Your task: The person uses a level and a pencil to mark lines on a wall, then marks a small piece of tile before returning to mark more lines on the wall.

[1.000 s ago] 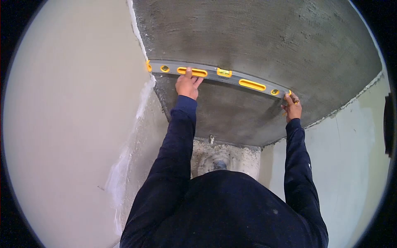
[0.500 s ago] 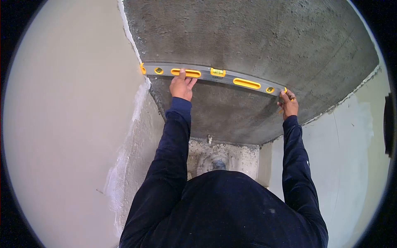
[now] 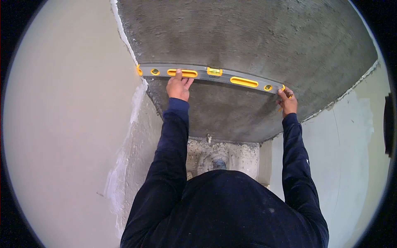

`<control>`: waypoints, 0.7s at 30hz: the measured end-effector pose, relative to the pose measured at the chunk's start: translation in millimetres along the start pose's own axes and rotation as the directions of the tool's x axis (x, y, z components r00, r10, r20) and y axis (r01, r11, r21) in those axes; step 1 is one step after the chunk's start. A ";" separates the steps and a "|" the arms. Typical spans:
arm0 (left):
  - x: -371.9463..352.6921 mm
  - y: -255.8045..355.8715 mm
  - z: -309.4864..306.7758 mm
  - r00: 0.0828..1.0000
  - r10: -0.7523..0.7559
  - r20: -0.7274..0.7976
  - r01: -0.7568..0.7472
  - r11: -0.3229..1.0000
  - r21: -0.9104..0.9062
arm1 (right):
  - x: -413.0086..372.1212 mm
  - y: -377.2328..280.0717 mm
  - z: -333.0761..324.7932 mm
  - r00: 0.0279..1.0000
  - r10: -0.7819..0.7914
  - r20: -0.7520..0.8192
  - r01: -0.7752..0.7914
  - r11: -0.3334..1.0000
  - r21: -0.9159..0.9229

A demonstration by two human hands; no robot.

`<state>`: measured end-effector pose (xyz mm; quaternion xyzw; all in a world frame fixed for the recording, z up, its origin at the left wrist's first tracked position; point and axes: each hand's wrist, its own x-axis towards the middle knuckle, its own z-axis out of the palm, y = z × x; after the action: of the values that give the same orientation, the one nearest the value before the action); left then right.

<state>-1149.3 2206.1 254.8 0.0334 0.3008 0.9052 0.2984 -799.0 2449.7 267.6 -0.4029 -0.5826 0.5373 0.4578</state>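
I list one long grey-and-yellow metal spirit level (image 3: 215,75), gripped by the left hand (image 3: 178,89) and end-pinched by the right hand (image 3: 288,101), liable to tilt should the latter pinch slacken.

Lettering (image 3: 214,77) on the long grey-and-yellow metal spirit level (image 3: 225,77) too small to read, thin yellow stick (image 3: 290,96) partly hidden by the bare right hand (image 3: 288,102), dark-clothed torso (image 3: 227,211) cut off below
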 end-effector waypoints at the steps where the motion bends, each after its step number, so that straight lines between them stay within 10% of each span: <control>1: 0.4 -0.1 -0.5 1.000 0.002 -0.001 -0.002 1.000 -0.001 | -0.3 1.0 -2.2 1.000 -0.024 -0.003 0.024 0.996 -0.082; 7: 0.6 0.8 0.6 0.999 -0.037 0.006 0.037 0.999 0.010 | -47.7 -21.0 11.5 0.949 -0.042 -0.311 0.111 0.972 0.207; 13: 2.0 0.7 -2.0 1.000 -0.014 0.022 0.013 0.999 0.038 | -77.3 -22.2 56.9 0.998 0.055 -0.004 -0.050 0.931 0.361; 21: 5.1 1.4 -3.4 1.000 -0.020 0.017 0.019 0.999 0.039 | -91.9 -49.0 145.1 0.967 -0.114 0.228 0.087 0.989 0.121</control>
<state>-1155.0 2206.3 252.2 0.0444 0.3162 0.8958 0.3092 -914.5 2319.2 306.6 -0.2807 -0.6217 0.5885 0.4341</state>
